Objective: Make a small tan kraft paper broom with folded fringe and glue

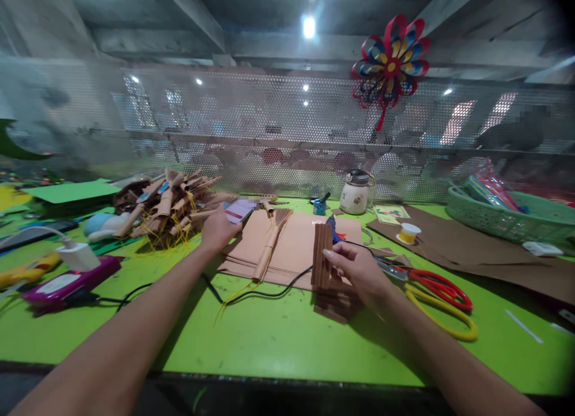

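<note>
My left hand (pixel 219 229) reaches over the far side of the table and is closed on a phone (pixel 239 210) with a lit screen. In my right hand (pixel 354 265) is a pleated strip of brown paper (pixel 321 257), held upright between thumb and fingers. Flat brown paper sheets (pixel 294 239) lie between my hands. On them rests a rolled brown paper piece (pixel 266 254) with a fringed top and yellow string. More folded brown paper (pixel 335 305) lies on the table below my right hand. A blue tool (pixel 331 227) is partly hidden behind the pleated strip.
At left are a heap of tasselled paper rolls (pixel 168 206) and a purple power strip (pixel 74 281). Scissors (pixel 442 296) with red and yellow handles lie right. Behind stand a white jug (pixel 354 193) and a green basket (pixel 534 224). A black cord (pixel 278 295) crosses the table.
</note>
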